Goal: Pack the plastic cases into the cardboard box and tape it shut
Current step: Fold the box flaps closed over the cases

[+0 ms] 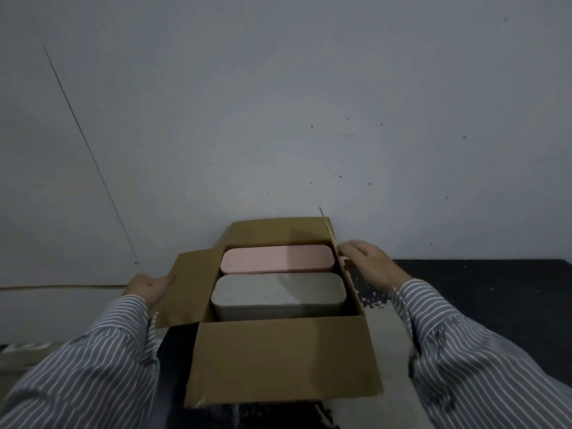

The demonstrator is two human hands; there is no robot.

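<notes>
Grey wall (278,103) fills the upper frame; dark table (495,305) at lower right. Open cardboard box (278,360) sits lower centre, all four flaps up or spread. Inside it, grey case (277,294) lies nearer, pink case (277,258) behind, touching side by side. Left hand (148,286) has fingers closed round the left flap's edge. Right hand (368,261) rests on the upright right flap, fingers loosely curled against it. Striped sleeves (102,351) on both arms.

We see only lids of pink case (276,257) and grey case (278,291); cardboard box (280,360) walls hide rest. Left hand (148,287) fingertips hidden behind flap.
</notes>
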